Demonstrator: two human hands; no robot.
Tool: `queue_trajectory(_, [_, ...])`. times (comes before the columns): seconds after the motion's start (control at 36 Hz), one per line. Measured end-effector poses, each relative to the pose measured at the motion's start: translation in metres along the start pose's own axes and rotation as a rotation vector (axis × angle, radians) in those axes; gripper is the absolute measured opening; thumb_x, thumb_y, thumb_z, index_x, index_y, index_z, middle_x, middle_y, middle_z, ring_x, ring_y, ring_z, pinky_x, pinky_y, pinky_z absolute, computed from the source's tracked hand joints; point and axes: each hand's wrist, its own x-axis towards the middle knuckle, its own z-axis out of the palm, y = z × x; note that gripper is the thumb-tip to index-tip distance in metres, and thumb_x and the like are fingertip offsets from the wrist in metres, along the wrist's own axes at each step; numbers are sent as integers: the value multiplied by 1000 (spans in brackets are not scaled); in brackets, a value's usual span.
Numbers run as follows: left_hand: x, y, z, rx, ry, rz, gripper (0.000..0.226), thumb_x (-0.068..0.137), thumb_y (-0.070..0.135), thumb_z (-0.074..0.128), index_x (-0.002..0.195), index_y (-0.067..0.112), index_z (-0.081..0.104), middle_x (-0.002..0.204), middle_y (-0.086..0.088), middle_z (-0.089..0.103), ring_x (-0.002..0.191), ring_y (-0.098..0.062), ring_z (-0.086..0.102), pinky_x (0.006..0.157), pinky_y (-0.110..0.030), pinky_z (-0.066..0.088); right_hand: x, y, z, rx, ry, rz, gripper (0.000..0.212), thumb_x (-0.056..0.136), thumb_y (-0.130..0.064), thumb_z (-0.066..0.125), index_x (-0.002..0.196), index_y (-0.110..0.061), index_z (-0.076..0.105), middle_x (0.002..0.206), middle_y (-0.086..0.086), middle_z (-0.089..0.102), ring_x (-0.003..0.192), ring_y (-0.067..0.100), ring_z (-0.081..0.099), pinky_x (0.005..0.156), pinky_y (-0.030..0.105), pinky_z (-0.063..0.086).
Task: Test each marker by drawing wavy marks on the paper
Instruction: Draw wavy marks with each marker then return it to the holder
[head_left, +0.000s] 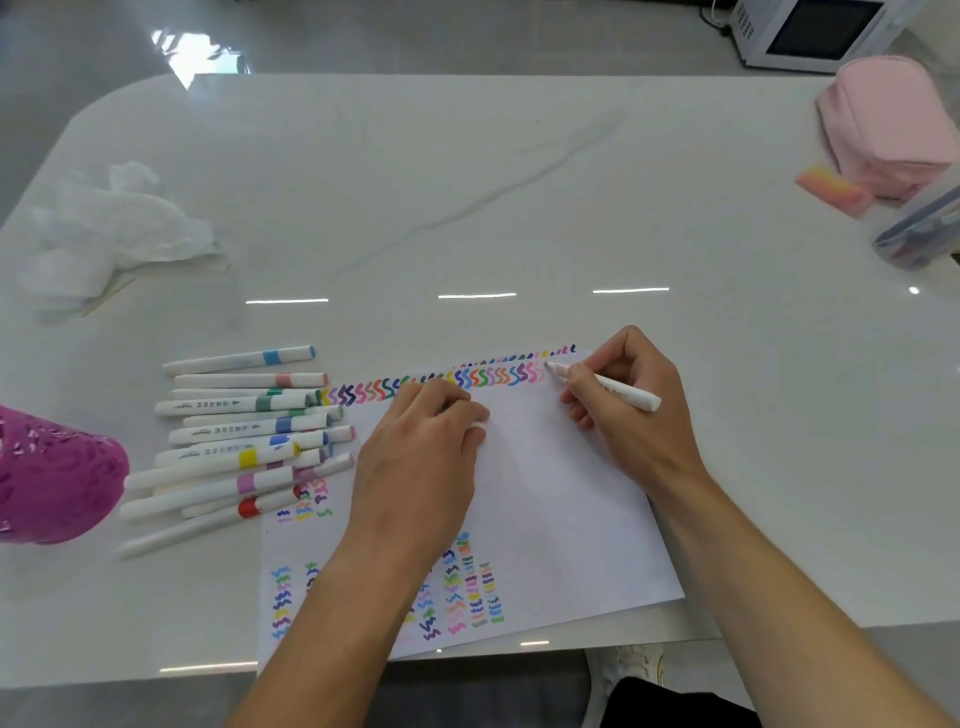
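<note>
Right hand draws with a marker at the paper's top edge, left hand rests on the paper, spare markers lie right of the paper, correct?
Not quite: the head view shows the spare markers lying left of the paper. The right hand does hold a marker at the top edge, and the left hand rests on the paper.

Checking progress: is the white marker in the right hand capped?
No: the right hand holds the white marker with its pink tip bare on the white paper sheet.

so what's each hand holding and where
Right hand pinches the white marker near its tip. Left hand rests on the paper; unclear if its fingers hold anything.
</note>
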Motion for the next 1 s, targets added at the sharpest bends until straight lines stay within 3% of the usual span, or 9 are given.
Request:
queue_trajectory(0.28, [0, 1, 2, -2, 10, -13, 18, 95, 19, 65, 109, 18, 76, 112, 9, 64, 110, -12, 53, 84, -35, 53, 1, -2, 0, 14, -16, 26, 28, 88, -25, 79, 81, -12, 55, 68, 9, 72, 55, 16, 65, 52, 27, 51])
queue_trajectory(0.5, [0, 0, 4, 2, 17, -26, 18, 94, 20, 66, 109, 19, 76, 112, 10, 63, 111, -9, 51, 85, -31, 52, 1, -4, 1, 3, -16, 38, 34, 69, -42, 70, 77, -13, 54, 66, 7, 72, 54, 14, 66, 52, 27, 50])
queue_trajectory(0.86, [1, 0, 5, -1, 23, -38, 18, 94, 21, 67, 108, 20, 77, 110, 12, 63, 110, -8, 50, 85, -25, 46, 4, 2, -2, -43, 22, 35, 27, 79, -15, 76, 70, -17, 50, 56, 3, 65, 52, 15, 63, 55, 34, 48])
queue_trajectory(1.0, [1, 0, 4, 3, 19, -38, 18, 94, 21, 67, 108, 20, 77, 110, 11, 63, 110, -9, 51, 87, -24, 45, 1, -3, -3, -4, -17, 42, 25, 75, -23, 75, 74, -13, 52, 61, 8, 69, 53, 16, 65, 53, 32, 49])
